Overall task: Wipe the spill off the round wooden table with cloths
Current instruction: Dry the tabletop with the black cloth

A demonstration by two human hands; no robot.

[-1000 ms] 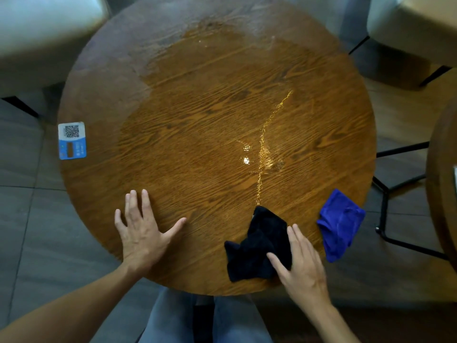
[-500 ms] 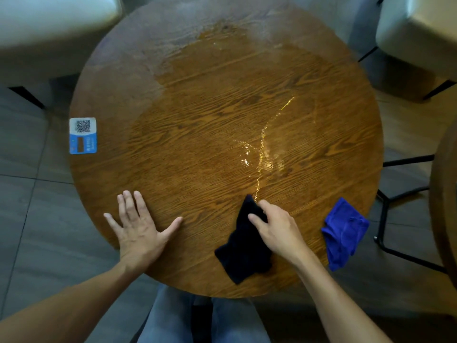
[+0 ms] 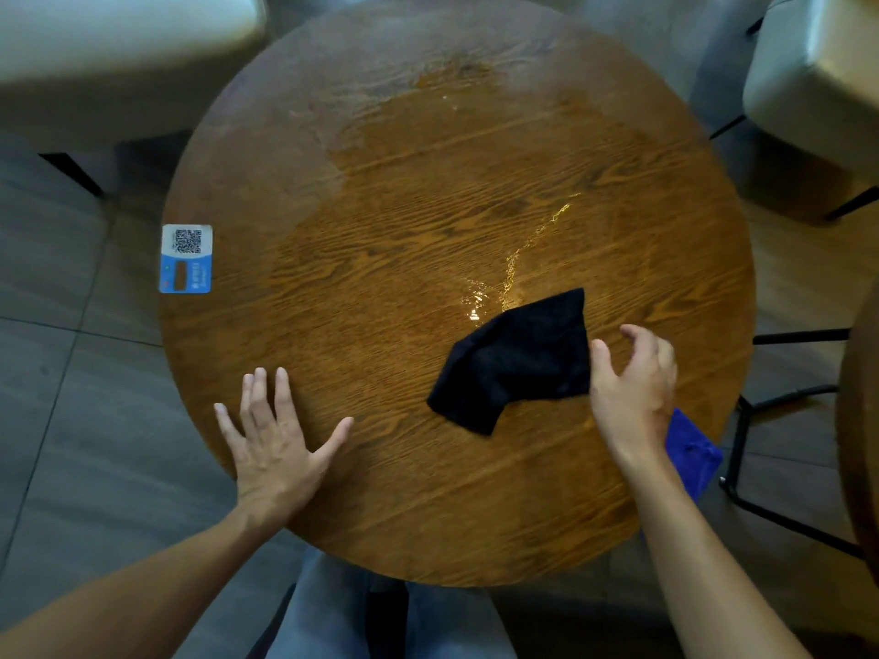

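Observation:
A thin shiny spill runs across the round wooden table and ends in small puddles by the black cloth. That cloth lies spread on the table, its upper corner on the spill's lower end. My right hand is at the cloth's right edge with its fingers curled and apart; the thumb touches the edge. My left hand lies flat on the table near the front left rim. A blue cloth sits at the right rim, partly hidden by my right wrist.
A QR-code sticker sits at the table's left rim. Light padded chairs stand at the back left and back right. Another table's edge and black metal legs are on the right. My knees are under the front rim.
My right hand took hold of the black cloth, carried it up and to the right onto the spill's lower end, and the cloth spread out. My left hand stayed flat.

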